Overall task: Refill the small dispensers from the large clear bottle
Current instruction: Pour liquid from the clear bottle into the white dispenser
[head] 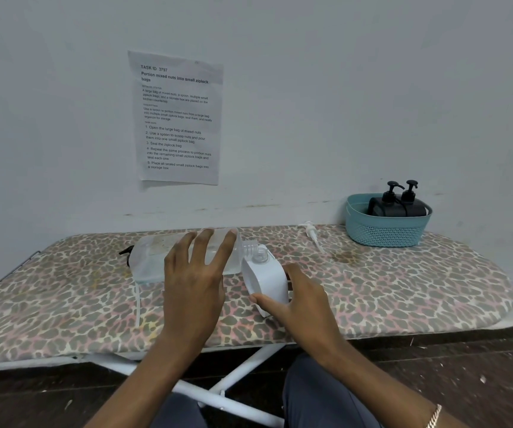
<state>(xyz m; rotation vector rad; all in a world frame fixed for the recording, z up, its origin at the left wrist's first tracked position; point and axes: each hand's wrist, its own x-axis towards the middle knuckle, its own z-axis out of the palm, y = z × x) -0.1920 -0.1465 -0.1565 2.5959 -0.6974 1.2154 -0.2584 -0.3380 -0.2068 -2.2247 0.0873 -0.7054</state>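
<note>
The large clear bottle (153,257) lies on its side above the leopard-print board (403,288), its open threaded neck pointing right. My left hand (196,273) holds it from the near side, fingers spread over its body. The neck meets the open mouth of a small white dispenser (267,279), which is tilted toward the bottle. My right hand (304,301) grips this dispenser low down, thumb across its front. A little clear liquid sits in the bottle.
A teal basket (385,233) at the back right holds two black pump dispensers (397,202). A white pump head (312,233) lies on the board near the wall. A black pump (125,251) shows behind the bottle's left end. A task sheet (176,118) hangs on the wall.
</note>
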